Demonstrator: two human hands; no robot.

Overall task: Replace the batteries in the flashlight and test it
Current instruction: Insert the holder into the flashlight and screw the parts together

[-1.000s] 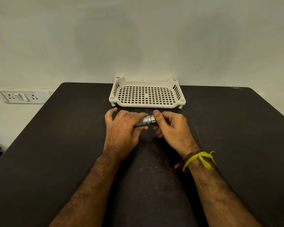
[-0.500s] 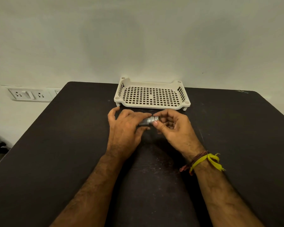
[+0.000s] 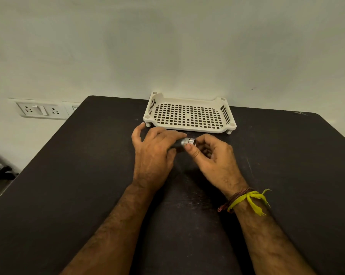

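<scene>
Just above the dark tabletop (image 3: 72,191), in front of the white perforated tray (image 3: 189,127), I hold the flashlight (image 3: 184,143) lying roughly level between both hands. My left hand (image 3: 154,155) wraps over its dark body, a closed grip that hides most of the barrel; only the silver end shows past my fingers. My right hand (image 3: 211,157) pinches that silver ring end with thumb and fingertips, a narrow grip, the other fingers curled loosely behind. Whether the end cap is loose or tight on the body I cannot tell. A yellow thread (image 3: 247,202) and a reddish band are tied around my right wrist. Left of the tabletop, a wall socket plate (image 3: 41,110) sits on the pale wall.
</scene>
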